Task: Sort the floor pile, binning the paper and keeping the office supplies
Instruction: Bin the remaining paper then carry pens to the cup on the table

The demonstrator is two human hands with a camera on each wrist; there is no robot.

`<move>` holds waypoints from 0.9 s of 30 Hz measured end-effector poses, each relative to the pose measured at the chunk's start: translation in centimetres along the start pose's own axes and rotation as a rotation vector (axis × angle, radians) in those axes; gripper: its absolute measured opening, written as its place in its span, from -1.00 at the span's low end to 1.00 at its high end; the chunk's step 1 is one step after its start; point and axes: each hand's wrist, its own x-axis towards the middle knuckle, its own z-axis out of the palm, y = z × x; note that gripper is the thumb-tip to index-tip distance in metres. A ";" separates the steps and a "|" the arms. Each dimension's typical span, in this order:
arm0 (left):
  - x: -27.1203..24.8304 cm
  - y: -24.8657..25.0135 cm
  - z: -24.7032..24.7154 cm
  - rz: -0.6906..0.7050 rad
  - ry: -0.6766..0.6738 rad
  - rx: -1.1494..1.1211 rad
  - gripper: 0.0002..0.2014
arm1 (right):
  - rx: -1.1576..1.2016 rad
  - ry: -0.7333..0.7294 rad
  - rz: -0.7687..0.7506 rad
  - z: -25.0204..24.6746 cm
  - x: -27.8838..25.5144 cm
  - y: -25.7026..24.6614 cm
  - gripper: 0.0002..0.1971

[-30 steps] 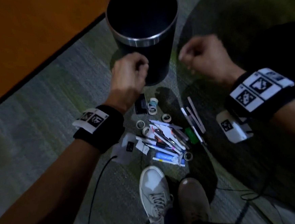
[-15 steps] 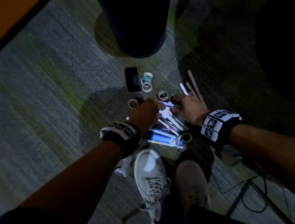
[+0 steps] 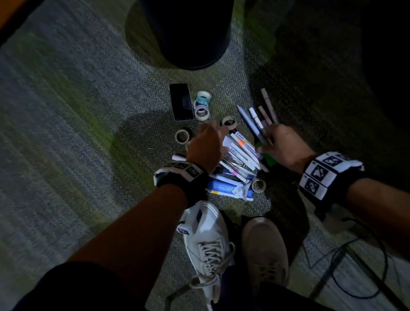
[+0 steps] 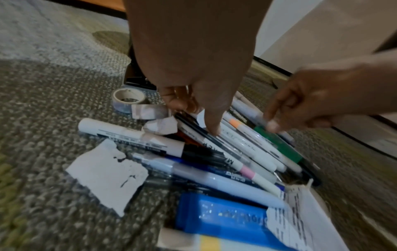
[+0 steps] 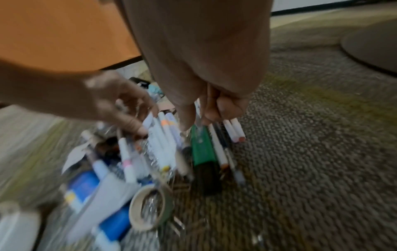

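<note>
Mixed pile (image 3: pixel 234 163) (white pens, torn scraps); both hands' grasps unclear, blurred.

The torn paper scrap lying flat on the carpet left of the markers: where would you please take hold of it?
Pinch the torn paper scrap at its outer left corner, coming from the bare carpet side. It lies flat, and its right edge tucks against the markers, so the open corner is probably easiest to lift.
</note>
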 end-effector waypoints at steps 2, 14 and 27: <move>0.5 -0.2 0.3 -0.006 -0.009 -0.037 -0.62 | -0.058 0.076 -0.048 0.3 -0.8 -0.3 -0.74; 0.9 -2.7 -4.1 0.113 -0.030 -0.158 -0.94 | -0.211 0.000 -0.284 3.5 0.2 -1.2 -0.69; 0.6 -2.6 -2.5 0.049 -0.101 -0.182 -0.83 | -0.516 -0.120 -0.379 3.5 0.9 -2.9 -0.43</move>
